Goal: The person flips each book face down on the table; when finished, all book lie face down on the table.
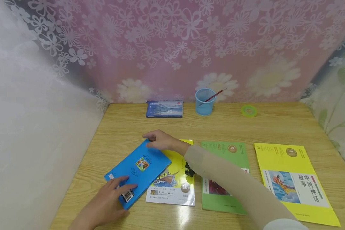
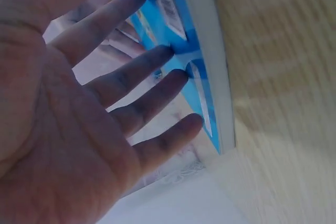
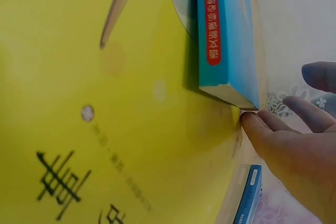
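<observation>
Your left hand (image 1: pixel 110 199) is lying flat and spread, its fingertips (image 2: pixel 157 53) pressing on the near corner of the blue book (image 1: pixel 138 171), beside the barcode label (image 1: pixel 127 195). Your right hand (image 1: pixel 161 140) is reaching across with straight fingers, touching the book's far corner (image 3: pixel 239 100). The blue book is lying skewed, its right part overlapping the yellow boat-cover book (image 1: pixel 175 182) on the wooden table (image 1: pixel 276 124). To the right, a green book (image 1: pixel 227 153) and a larger yellow book (image 1: pixel 293 179) are lying flat, side by side. At the back are sitting a blue box (image 1: pixel 164 109), a blue cup (image 1: pixel 204 102) holding a red pencil (image 1: pixel 215 95), and a green tape roll (image 1: pixel 249 111).
</observation>
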{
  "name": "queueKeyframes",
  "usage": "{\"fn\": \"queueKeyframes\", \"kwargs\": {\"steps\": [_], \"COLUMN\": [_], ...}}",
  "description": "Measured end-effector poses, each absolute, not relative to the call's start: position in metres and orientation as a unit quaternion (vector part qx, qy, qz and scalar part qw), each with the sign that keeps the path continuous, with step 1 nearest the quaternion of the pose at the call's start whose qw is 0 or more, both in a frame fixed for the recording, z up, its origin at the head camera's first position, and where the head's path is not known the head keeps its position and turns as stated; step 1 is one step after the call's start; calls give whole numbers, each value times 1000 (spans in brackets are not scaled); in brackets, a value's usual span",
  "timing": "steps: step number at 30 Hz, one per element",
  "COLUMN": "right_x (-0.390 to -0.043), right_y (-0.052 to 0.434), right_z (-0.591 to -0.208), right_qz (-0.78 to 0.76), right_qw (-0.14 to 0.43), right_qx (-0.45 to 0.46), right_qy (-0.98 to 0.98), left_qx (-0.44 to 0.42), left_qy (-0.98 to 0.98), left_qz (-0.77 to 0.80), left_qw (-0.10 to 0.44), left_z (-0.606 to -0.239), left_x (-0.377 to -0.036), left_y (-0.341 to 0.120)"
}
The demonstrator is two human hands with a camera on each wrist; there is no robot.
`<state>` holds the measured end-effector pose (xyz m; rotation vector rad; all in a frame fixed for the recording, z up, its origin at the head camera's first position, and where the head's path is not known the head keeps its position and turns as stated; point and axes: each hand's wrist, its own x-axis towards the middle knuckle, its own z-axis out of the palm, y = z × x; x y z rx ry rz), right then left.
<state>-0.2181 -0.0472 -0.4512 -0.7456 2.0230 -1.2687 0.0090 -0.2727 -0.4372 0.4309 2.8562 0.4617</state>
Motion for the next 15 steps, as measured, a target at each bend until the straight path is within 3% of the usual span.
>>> {"fn": "queueKeyframes", "kwargs": {"steps": [8, 15], "right_x": [-206, -176], "right_y": [-25, 1], "right_z": [-440, -428], "right_qz": [-451, -391], "right_qw": [299, 264], "right_qx": [-344, -408], "right_qy": [767, 781], "left_qx": [60, -62], "left_qy": [990, 987], "left_qz": [125, 142], "left_qw": [24, 51], "left_z": [-439, -444], "left_x": [-7, -24], "left_y": [-285, -307]}}
